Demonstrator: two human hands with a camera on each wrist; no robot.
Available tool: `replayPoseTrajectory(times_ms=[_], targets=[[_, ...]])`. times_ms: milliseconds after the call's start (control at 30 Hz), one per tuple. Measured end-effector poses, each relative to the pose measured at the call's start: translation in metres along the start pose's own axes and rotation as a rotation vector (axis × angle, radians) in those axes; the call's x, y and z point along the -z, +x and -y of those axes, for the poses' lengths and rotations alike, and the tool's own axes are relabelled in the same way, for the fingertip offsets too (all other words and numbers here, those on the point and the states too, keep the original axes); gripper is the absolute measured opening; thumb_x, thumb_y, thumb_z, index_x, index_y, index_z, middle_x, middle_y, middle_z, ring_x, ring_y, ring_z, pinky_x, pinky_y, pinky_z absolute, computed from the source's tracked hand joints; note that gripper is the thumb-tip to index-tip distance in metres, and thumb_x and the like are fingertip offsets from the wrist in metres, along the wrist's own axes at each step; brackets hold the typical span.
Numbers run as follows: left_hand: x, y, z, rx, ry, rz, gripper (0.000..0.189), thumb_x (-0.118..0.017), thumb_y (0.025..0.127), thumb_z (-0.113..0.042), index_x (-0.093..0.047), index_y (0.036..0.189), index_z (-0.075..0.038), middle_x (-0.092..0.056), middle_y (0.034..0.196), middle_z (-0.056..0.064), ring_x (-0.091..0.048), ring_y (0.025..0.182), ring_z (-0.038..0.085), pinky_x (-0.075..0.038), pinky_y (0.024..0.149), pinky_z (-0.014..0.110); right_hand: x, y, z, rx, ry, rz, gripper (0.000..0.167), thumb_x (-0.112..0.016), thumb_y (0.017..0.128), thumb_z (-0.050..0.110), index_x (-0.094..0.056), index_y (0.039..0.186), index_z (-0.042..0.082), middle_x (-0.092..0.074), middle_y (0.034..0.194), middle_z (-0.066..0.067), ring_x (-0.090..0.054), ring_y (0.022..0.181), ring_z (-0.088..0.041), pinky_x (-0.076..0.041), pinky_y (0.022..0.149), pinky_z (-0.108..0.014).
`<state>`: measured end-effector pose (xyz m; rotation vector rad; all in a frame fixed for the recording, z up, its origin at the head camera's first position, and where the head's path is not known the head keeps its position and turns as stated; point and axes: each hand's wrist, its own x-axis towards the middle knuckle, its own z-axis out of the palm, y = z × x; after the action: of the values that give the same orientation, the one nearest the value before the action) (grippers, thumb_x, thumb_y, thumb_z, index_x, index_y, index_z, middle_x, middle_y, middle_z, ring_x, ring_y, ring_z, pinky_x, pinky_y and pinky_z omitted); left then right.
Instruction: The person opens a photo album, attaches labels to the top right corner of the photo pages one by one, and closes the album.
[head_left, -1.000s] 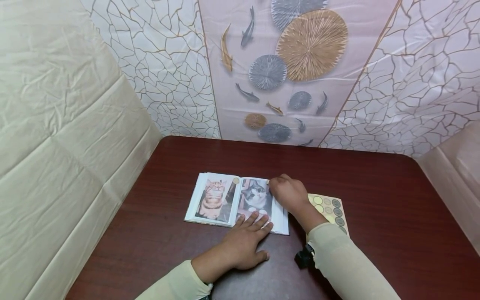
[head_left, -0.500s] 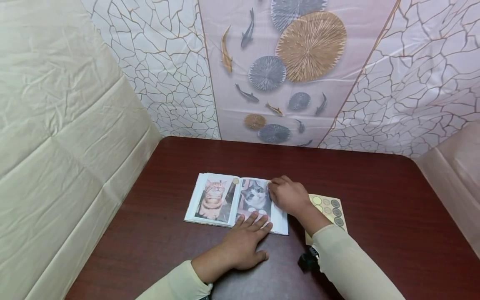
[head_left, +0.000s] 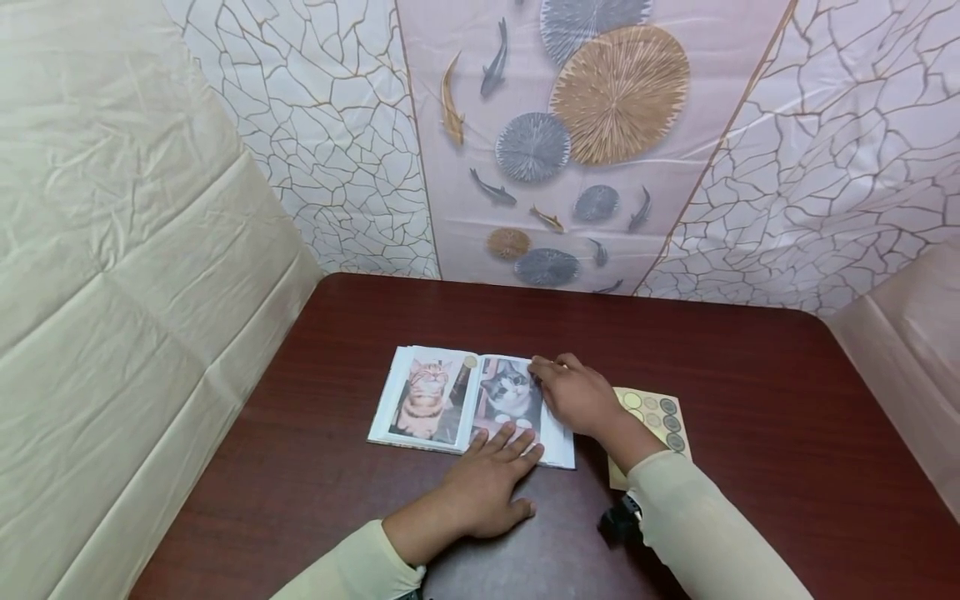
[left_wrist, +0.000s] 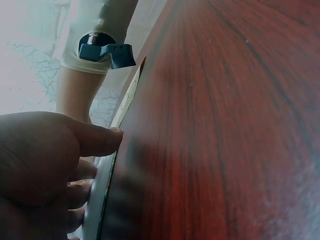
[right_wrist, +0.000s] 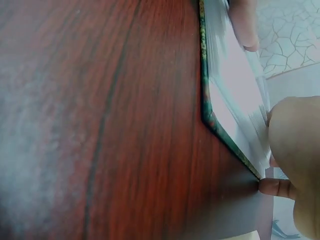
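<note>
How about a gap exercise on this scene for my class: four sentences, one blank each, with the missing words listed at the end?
1. The album on the table is not closed but ____.
2. Counted across both visible pages, the cat photos number ____.
3. The hand with its fingers spread over the album's right-hand page is the person's ____ one.
4. Seen from the head camera, the sheet of round shapes lies to the ____ of the album.

Missing words: open; two; left; right.

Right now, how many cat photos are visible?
2: orange cat photo on the left page; grey-and-white cat photo on the right page. More may be hidden underneath.
</note>
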<state>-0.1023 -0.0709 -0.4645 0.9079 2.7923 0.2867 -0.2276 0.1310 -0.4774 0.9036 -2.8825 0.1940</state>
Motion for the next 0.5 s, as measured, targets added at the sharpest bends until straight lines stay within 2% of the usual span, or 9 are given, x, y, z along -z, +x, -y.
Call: replayPoseTrajectory(times_ms=[133,267,400,500], targets=[[0.0,0.0,-0.001,0.007,0.0,0.0,0.072,-0.065,0.097,-0.047,-0.039,0.16,-0.021,-0.029,0.166,0.0,-0.019,0.154,0.025,-0.019,0.123,0.051,0.001,-0.009,-0.001,0.034,0.037,0.032,0.045,-0.053,0.106,0.02,-0.053,0.149,0.008,-0.049,0.154,-0.011,-0.049,0.133,-0.035,-0.05,0.099,-0.051],[0.0,0.0,-0.002,0.018,0.018,-0.005,0.07,-0.064,0.098,-0.046,-0.04,0.159,-0.023,-0.03,0.166,-0.001,-0.02,0.154,0.024,-0.021,0.122,0.05,0.004,-0.018,0.0,0.039,0.069,0.065,0.048,-0.051,0.107,0.022,-0.049,0.152,0.006,-0.044,0.157,-0.013,-0.042,0.142,-0.039,-0.042,0.108,-0.057],[0.001,0.0,-0.003,0.025,0.043,-0.01,0.068,-0.063,0.099,-0.045,-0.041,0.159,-0.023,-0.031,0.165,-0.002,-0.021,0.154,0.023,-0.022,0.122,0.049,0.006,-0.025,0.002,0.042,0.09,0.059,0.048,-0.051,0.107,0.023,-0.05,0.151,0.004,-0.045,0.157,-0.014,-0.04,0.143,-0.04,-0.037,0.113,-0.055],[0.003,0.0,-0.004,0.029,0.049,-0.011,0.064,-0.062,0.1,-0.042,-0.042,0.159,-0.024,-0.032,0.165,-0.003,-0.022,0.154,0.023,-0.023,0.122,0.048,0.008,-0.031,0.001,0.062,0.093,0.034,0.046,-0.053,0.106,0.022,-0.053,0.148,0.002,-0.05,0.152,-0.016,-0.044,0.14,-0.04,-0.037,0.114,-0.052]])
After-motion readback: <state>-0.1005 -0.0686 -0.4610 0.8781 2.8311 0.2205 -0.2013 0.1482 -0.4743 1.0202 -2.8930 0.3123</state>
